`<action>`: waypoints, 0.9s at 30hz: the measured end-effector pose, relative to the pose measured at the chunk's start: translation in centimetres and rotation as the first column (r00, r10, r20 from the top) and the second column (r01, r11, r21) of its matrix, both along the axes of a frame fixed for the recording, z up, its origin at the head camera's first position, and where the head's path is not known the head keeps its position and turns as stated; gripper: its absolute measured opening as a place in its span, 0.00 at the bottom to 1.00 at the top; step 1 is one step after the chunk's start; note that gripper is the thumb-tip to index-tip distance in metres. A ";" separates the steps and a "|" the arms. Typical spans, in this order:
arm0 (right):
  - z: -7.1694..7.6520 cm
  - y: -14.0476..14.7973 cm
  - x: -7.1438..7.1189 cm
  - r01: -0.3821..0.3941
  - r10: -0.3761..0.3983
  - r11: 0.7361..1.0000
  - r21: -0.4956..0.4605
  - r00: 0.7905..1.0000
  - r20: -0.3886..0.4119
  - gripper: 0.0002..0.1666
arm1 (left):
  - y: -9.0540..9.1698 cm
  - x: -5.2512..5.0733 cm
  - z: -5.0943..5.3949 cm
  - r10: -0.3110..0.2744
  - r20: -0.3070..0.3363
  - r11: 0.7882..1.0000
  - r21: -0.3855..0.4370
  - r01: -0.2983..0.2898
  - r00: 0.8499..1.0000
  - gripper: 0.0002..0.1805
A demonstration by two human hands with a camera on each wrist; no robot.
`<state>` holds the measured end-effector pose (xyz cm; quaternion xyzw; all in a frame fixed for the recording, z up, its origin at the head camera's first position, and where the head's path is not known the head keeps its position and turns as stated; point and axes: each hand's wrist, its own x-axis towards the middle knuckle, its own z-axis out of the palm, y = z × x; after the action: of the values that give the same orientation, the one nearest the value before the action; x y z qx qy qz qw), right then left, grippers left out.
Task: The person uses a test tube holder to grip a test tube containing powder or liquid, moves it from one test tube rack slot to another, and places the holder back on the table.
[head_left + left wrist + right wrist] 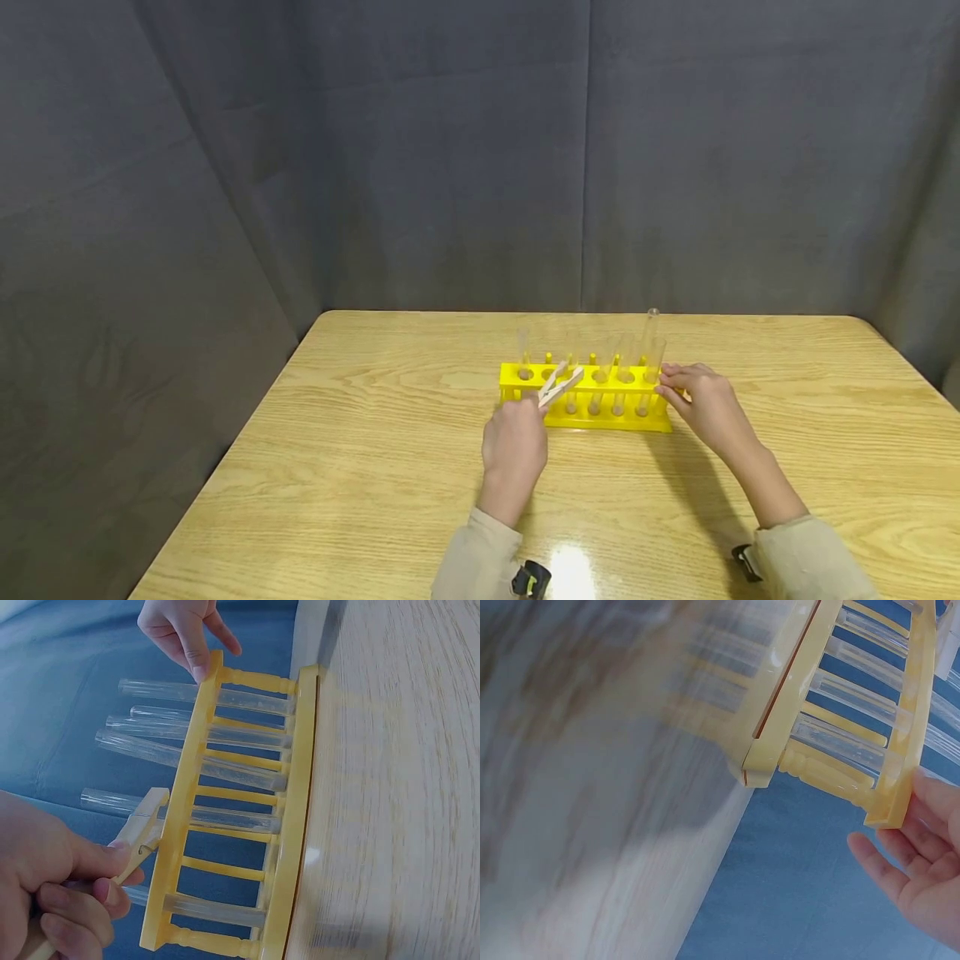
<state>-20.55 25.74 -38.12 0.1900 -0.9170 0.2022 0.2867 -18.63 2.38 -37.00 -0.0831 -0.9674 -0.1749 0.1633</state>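
A yellow test tube rack (609, 422) stands on the table, holding several clear glass test tubes (232, 817) upright. My left hand (514, 440) grips a wooden test tube clamp (558, 388) in front of the rack's left half. The clamp's two arms spread apart at rack-top height, close to one tube; whether they surround it, I cannot tell. At the rack's right end, my right hand (708, 404) pinches the top bar between thumb and fingers. One tube (652, 327) at the back right rises above the others.
The wood-grain table (360, 467) extends to both sides of the rack. Behind it hangs a dark grey curtain (450, 167). Short yellow pegs (592, 358) stick up along the rack's rear edge.
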 end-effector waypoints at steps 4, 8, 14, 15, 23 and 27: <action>-0.1 0.0 0.0 0.004 -0.004 1.000 0.000 1.000 0.005 0.10 | -0.2 0.1 0.0 -0.011 0.003 1.000 0.002 0.011 1.000 0.13; -0.2 0.0 -0.1 0.008 -0.008 1.000 -0.003 1.000 0.006 0.11 | -0.4 0.1 0.1 -0.014 0.006 1.000 0.002 0.014 1.000 0.13; -0.2 -0.2 -0.1 0.011 -0.011 1.000 0.001 1.000 -0.014 0.10 | -0.6 0.1 0.3 -0.034 0.012 0.999 0.009 0.034 0.999 0.11; -0.2 -0.2 -0.1 0.012 -0.012 1.000 0.001 1.000 -0.016 0.10 | -0.7 0.1 0.3 -0.038 0.014 0.999 0.011 0.038 0.999 0.11; -0.2 -0.4 -0.1 0.027 -0.027 1.000 -0.001 1.000 -0.002 0.11 | -1.1 -0.1 0.3 -0.032 -0.027 0.999 -0.040 0.031 0.999 0.19; -0.2 -0.4 -0.1 0.026 -0.026 1.000 -0.007 1.000 0.000 0.11 | -1.3 -0.1 0.3 -0.041 -0.042 0.999 -0.022 0.040 0.998 0.17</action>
<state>-20.66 25.34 -38.31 0.1769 -0.9186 0.2019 0.2900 -18.69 1.12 -36.69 -0.1080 -0.9636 -0.1663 0.1794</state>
